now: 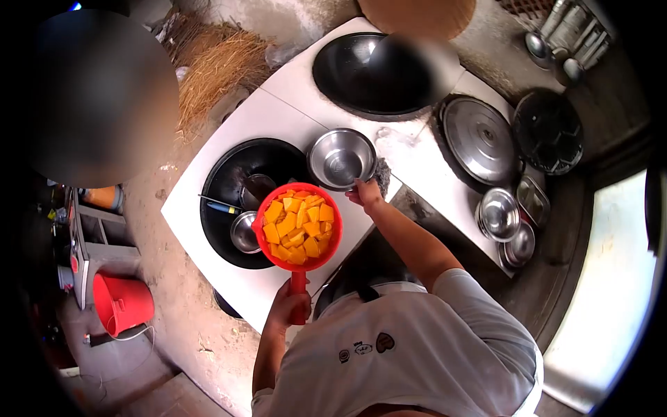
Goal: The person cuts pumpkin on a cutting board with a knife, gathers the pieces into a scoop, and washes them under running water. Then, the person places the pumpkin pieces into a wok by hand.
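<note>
left hand (292,306): gripping red scoop (338,229) by handle | orange chunks (299,226): filling scoop, over surface (285,118) toward near edge, partly across black wok (221,177) | right hand (366,197): grasping metal bowl (342,165) by rim

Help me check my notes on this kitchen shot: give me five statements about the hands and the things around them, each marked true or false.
1. The left hand grips the red scoop by its handle. True.
2. The red scoop is empty. False: it is filled with orange chunks.
3. The right hand holds a metal bowl at its rim. True.
4. The red bucket stands on the white countertop. False: it is away from the countertop, at the picture's left.
5. In the picture, a round metal lid lies to the right of that metal bowl. True.
</note>
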### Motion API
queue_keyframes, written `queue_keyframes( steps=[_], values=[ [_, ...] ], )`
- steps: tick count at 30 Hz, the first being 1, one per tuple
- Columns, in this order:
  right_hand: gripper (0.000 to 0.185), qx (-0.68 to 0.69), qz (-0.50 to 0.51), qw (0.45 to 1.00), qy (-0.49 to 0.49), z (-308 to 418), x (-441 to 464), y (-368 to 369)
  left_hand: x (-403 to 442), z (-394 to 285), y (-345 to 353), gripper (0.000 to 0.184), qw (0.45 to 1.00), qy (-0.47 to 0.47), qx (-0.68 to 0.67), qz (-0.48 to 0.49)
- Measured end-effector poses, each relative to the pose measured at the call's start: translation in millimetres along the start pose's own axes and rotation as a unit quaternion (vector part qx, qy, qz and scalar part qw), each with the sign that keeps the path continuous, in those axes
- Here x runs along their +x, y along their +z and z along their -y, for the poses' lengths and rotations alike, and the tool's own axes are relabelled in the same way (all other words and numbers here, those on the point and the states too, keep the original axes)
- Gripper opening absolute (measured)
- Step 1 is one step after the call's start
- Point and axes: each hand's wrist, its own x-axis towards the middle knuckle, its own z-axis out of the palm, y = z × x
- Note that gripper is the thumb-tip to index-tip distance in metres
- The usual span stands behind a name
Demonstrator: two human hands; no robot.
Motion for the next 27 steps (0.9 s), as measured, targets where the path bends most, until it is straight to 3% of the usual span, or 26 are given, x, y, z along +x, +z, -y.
queue_keyframes(
  steps=[6, 8, 10, 11, 12, 13, 14, 16, 20, 22, 24, 25, 27],
  values=[
    [0.034, -0.056, 0.023, 0.994, -0.089, 53.0, 74.4, 45.4, 43.9, -14.4, 30.8, 0.040, 0.997, 0.034, -0.061, -0.023],
    [0.052, -0.101, 0.097, 0.989, -0.047, 70.2, 106.4, 67.1, 63.4, -14.6, 39.8, 0.040, 0.996, 0.062, -0.057, -0.008],
    [0.050, -0.193, 0.187, 0.963, -0.035, 84.7, 126.8, 83.9, 79.5, -30.1, 60.4, 0.041, 0.996, 0.063, -0.055, -0.029],
    [0.044, -0.351, 0.231, 0.898, -0.132, 92.9, 142.5, 85.4, 89.6, -37.7, 70.1, 0.040, 0.996, 0.049, -0.063, -0.033],
    [0.039, -0.493, 0.267, 0.797, -0.226, 100.3, 157.0, 83.3, 96.1, -41.5, 77.7, 0.040, 0.996, 0.034, -0.072, -0.037],
    [0.027, -0.518, 0.262, 0.767, -0.274, 108.6, 156.3, 78.5, 115.8, -28.3, 69.1, 0.039, 0.993, 0.054, -0.100, -0.014],
    [0.027, -0.518, 0.268, 0.766, -0.270, 116.3, 157.1, 70.4, 128.2, -35.8, 76.2, 0.039, 0.994, 0.043, -0.095, -0.021],
    [0.022, -0.710, 0.232, 0.612, -0.261, 128.7, 158.2, 44.9, 150.4, -37.8, 82.4, 0.039, 0.992, 0.026, -0.122, -0.031],
    [0.019, -0.735, 0.208, 0.454, -0.458, 102.7, 175.5, -58.8, 197.0, -48.1, 100.7, 0.038, 0.990, 0.010, -0.143, -0.007],
    [0.036, -0.777, 0.270, 0.489, -0.290, 131.2, 150.6, -91.0, 222.2, -49.9, 104.1, 0.038, 0.989, 0.012, -0.144, 0.031],
    [0.027, -0.776, 0.265, 0.518, -0.244, 136.0, 144.0, -128.7, 236.6, -58.0, 110.5, 0.038, 0.993, 0.013, -0.116, 0.018],
    [0.027, -0.778, 0.267, 0.514, -0.244, 140.1, 137.4, -138.3, 248.3, -55.7, 110.1, 0.038, 0.993, 0.002, -0.114, 0.012],
    [0.014, -0.688, 0.204, 0.606, -0.342, 153.2, 124.3, -148.9, 263.9, -55.2, 109.1, 0.038, 0.994, -0.016, -0.111, 0.015]
  ],
)
